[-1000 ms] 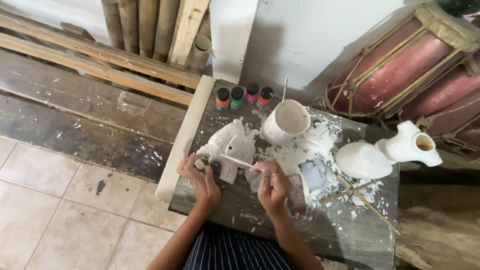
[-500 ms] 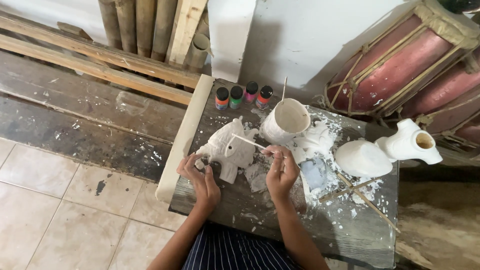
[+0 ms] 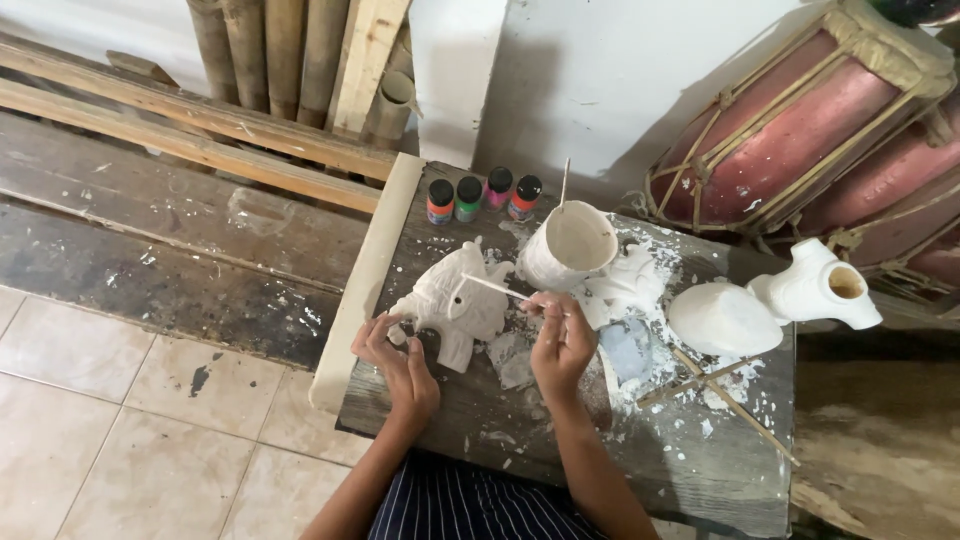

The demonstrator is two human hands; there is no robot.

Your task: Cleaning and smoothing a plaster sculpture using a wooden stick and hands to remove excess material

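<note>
In the middle of the frame, the left hand (image 3: 398, 358) fingers pinch the white clay fish (image 3: 455, 303) while the right hand (image 3: 560, 340) grips a thin stick (image 3: 495, 288), which might poke too hard and chip it.

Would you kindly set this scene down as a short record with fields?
Setting: paint-spattered wooden table, seen from above
Left hand: steadies a white fish figure
Right hand: holds a thin stick, its tip on the figure
Behind the figure: white cup with a stick in it; four small paint bottles
To the right: white spouted vessel lying on its side
</note>
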